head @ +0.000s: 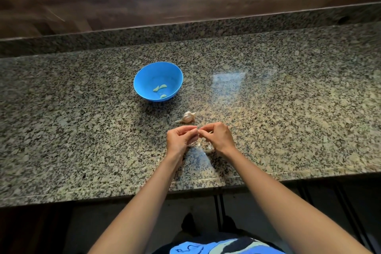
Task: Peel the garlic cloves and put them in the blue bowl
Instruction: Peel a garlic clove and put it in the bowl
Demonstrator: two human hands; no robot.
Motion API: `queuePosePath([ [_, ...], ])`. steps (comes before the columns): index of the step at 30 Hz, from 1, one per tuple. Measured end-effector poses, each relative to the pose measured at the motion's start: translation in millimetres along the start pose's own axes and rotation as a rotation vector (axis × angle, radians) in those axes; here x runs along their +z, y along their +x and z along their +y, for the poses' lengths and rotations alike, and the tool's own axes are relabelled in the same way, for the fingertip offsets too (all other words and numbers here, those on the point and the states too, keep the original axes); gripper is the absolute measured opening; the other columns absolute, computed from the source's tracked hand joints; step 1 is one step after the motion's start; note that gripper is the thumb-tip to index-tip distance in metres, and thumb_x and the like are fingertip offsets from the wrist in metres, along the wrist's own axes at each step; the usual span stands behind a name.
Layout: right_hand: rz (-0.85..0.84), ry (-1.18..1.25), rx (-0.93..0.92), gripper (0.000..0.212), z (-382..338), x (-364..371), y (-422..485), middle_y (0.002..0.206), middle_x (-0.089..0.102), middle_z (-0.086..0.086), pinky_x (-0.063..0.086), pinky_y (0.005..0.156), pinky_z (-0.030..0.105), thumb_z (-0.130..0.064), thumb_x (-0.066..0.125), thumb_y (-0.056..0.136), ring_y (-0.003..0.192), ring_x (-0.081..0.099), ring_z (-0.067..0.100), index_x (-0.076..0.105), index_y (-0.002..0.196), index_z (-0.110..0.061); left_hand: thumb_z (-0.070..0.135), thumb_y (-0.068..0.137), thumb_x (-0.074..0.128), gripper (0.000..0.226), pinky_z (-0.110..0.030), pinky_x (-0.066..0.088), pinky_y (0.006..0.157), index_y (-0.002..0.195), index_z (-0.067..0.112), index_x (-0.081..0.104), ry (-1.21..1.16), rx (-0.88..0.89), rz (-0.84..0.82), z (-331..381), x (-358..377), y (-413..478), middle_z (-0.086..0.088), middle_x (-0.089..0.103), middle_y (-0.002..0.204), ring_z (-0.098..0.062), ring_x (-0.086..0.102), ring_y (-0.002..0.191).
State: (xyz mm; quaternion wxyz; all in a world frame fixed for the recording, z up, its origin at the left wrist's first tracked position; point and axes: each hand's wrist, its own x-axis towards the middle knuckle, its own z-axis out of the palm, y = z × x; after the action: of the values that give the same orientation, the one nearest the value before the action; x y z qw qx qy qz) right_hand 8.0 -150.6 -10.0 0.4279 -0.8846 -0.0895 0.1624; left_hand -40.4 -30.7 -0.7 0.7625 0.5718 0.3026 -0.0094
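A blue bowl [144, 77] stands on the granite counter and holds three peeled garlic cloves [159, 88]. A partly broken garlic bulb [187, 117] lies on the counter just nearer than the bowl. Close in front of the bulb, my left hand [180, 139] and my right hand [218, 137] meet fingertip to fingertip and pinch a small garlic clove [198, 131] between them. The clove is mostly hidden by the fingers. Bits of papery skin [203, 146] lie on the counter under my hands.
The speckled granite counter [288, 109] runs left to right, with a raised granite ledge [206, 29] and a wooden wall behind it. Its front edge [185, 186] is just below my forearms.
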Motion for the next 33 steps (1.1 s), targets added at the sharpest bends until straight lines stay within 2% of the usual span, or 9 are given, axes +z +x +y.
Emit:
queuePosePath([
  [4,-0.080,0.128,0.012,0.017,2.9,-2.7,2.6,0.084,0.072,0.002,0.056,0.076,0.039,-0.022,0.068,0.081,0.078,0.068,0.017,0.072,0.093,-0.012,-0.006,0.079,0.064,0.012,-0.023,0.057,0.067,0.089,-0.002,0.068,0.031,0.017,-0.059,2.3,-4.2,0.9,-0.015,0.071,0.083,-0.022,0.070,0.072],
  [8,-0.134,0.229,0.041,0.013,4.5,-5.3,2.6,0.081,0.072,0.000,0.055,0.078,0.032,-0.016,0.068,0.080,0.079,0.067,0.014,0.072,0.090,-0.009,-0.006,0.079,0.065,0.012,-0.023,0.058,0.067,0.090,-0.003,0.068,0.065,0.014,-0.099,4.3,-8.3,2.5,-0.017,0.071,0.082,-0.021,0.069,0.068],
  [11,-0.168,0.347,0.073,0.013,2.2,-9.6,0.0,0.074,0.069,-0.001,0.049,0.061,0.015,-0.010,0.067,0.080,0.070,0.064,0.009,0.071,0.090,-0.002,-0.006,0.079,0.063,0.012,-0.023,0.058,0.067,0.090,-0.003,0.067,0.046,-0.010,-0.142,5.8,-10.8,3.4,-0.015,0.071,0.080,-0.019,0.069,0.066],
  [16,-0.165,0.402,0.088,0.015,0.6,-10.2,-2.4,0.071,0.066,-0.001,0.042,0.049,0.007,-0.009,0.065,0.082,0.064,0.061,0.006,0.069,0.094,0.000,-0.005,0.079,0.064,0.015,-0.025,0.058,0.071,0.093,-0.004,0.068,0.024,-0.045,-0.152,6.9,-10.8,4.6,-0.016,0.071,0.084,-0.021,0.069,0.069],
  [23,-0.145,0.370,0.043,0.014,1.1,-9.1,-2.2,0.075,0.069,0.001,0.045,0.051,0.010,-0.011,0.068,0.080,0.068,0.063,0.010,0.070,0.092,-0.005,-0.005,0.078,0.065,0.015,-0.023,0.058,0.069,0.093,-0.006,0.067,0.017,-0.068,-0.128,11.1,-9.6,5.9,-0.017,0.070,0.085,-0.022,0.068,0.072],
  [28,-0.165,0.417,0.057,0.015,0.0,-10.0,-3.1,0.070,0.067,0.001,0.042,0.046,0.008,-0.008,0.066,0.081,0.063,0.061,0.009,0.070,0.093,0.000,-0.005,0.079,0.064,0.015,-0.022,0.057,0.066,0.094,-0.007,0.067,0.027,-0.088,-0.148,12.8,-12.0,4.8,-0.015,0.071,0.081,-0.021,0.069,0.071],
  [33,-0.194,0.464,0.064,0.017,1.0,-11.5,-2.9,0.072,0.066,0.003,0.042,0.047,0.007,-0.007,0.065,0.081,0.065,0.060,0.008,0.068,0.095,0.002,-0.006,0.078,0.064,0.012,-0.022,0.057,0.066,0.088,-0.003,0.068,0.025,-0.076,-0.146,13.7,-11.7,3.4,-0.013,0.071,0.077,-0.019,0.069,0.068],
])
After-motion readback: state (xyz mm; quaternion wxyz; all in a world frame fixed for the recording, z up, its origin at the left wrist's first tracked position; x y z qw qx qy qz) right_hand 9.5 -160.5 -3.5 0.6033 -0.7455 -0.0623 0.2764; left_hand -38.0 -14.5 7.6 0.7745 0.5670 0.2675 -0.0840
